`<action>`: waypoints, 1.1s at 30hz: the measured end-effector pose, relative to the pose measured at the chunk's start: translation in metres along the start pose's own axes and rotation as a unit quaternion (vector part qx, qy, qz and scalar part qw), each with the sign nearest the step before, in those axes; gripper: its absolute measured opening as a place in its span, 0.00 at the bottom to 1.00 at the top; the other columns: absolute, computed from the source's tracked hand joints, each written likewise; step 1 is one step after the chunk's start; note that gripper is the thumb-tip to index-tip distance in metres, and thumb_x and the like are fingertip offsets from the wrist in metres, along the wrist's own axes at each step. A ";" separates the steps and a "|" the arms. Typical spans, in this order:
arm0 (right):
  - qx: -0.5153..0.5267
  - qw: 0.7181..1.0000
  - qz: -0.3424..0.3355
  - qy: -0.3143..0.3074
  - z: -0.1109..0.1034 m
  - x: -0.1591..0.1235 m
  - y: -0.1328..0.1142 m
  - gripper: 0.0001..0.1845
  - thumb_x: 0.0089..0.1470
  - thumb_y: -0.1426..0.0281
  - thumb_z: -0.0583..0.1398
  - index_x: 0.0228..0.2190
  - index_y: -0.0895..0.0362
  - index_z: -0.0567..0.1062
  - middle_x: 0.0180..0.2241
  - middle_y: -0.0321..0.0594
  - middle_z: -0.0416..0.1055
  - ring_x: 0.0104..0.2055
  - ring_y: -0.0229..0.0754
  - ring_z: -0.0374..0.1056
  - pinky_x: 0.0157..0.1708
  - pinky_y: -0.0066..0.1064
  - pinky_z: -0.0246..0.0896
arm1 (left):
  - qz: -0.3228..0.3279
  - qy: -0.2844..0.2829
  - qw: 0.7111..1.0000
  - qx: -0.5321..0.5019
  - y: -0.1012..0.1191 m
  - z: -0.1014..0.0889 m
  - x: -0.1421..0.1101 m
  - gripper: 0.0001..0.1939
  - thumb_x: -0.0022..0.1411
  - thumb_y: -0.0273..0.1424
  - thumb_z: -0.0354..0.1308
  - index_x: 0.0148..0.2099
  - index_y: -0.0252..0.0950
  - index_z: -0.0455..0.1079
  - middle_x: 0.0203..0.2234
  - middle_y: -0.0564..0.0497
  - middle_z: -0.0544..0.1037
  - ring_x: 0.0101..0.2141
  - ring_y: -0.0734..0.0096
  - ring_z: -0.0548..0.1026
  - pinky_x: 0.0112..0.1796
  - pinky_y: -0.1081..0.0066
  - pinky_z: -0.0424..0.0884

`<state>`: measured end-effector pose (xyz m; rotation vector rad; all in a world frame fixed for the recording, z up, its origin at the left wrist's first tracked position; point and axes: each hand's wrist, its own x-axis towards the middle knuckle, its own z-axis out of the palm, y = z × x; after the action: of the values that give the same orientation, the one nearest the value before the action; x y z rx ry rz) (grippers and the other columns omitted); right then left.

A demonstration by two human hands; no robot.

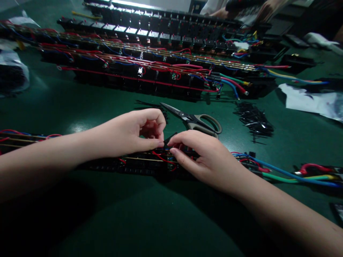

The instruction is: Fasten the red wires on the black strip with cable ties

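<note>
My left hand (pixel 139 132) is closed in a pinch, thumb against fingertips, just above a long black strip assembly (pixel 139 167) with red and blue wires and brass-coloured rods. A thin black cable tie (pixel 170 137) shows between the two hands, at the left fingertips. Facing it, my right hand (pixel 206 153) has its thumb and index finger drawn together over the same assembly; its other fingers are curled and partly hidden. Just behind the hands lie scissors (pixel 191 119) with grey and black handles, blades pointing left.
Loose black cable ties (pixel 254 119) lie in a pile at right. More wired black assemblies (pixel 150 66) span the back of the green table (pixel 150 221). Plastic bags (pixel 13 71) are at left, white sheeting (pixel 311 101) at right. Another person's hand (pixel 268 9) is at the top.
</note>
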<state>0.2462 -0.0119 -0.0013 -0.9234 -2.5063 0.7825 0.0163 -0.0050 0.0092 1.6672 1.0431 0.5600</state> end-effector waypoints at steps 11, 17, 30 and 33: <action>0.016 1.000 -0.005 0.004 0.000 -0.001 0.001 0.07 0.63 0.73 0.60 0.37 0.61 0.80 0.33 0.41 0.77 0.35 0.40 0.71 0.34 0.30 0.61 | 0.028 0.091 0.989 -0.114 0.010 0.014 -0.009 0.13 0.57 0.23 0.65 0.34 0.40 0.62 0.27 0.61 0.76 0.28 0.83 0.74 0.30 0.83 0.72; 0.071 0.997 -0.013 0.030 -0.004 0.001 0.002 0.05 0.63 0.72 0.62 0.36 0.60 0.79 0.31 0.36 0.77 0.32 0.36 0.70 0.32 0.26 0.61 | -0.006 0.059 0.992 -0.110 0.003 0.017 -0.006 0.12 0.57 0.26 0.66 0.35 0.39 0.63 0.27 0.60 0.76 0.29 0.80 0.76 0.29 0.80 0.72; 0.045 0.998 -0.033 0.043 -0.002 0.000 0.003 0.05 0.63 0.73 0.62 0.36 0.60 0.79 0.32 0.39 0.78 0.34 0.38 0.72 0.34 0.27 0.63 | -0.012 0.011 0.999 -0.030 0.005 0.016 -0.003 0.09 0.57 0.28 0.65 0.33 0.38 0.66 0.26 0.59 0.72 0.25 0.78 0.71 0.25 0.77 0.66; 0.049 0.997 -0.036 0.042 -0.003 -0.001 0.003 0.05 0.62 0.75 0.62 0.36 0.60 0.79 0.32 0.40 0.79 0.34 0.38 0.72 0.35 0.27 0.63 | -0.010 0.011 1.000 -0.025 0.005 0.016 -0.003 0.09 0.56 0.28 0.65 0.33 0.38 0.66 0.25 0.59 0.73 0.25 0.78 0.70 0.24 0.77 0.66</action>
<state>0.2499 -0.0090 -0.0010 -0.8110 -2.3916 0.8173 0.0291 -0.0160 0.0091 1.6085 1.0533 0.5872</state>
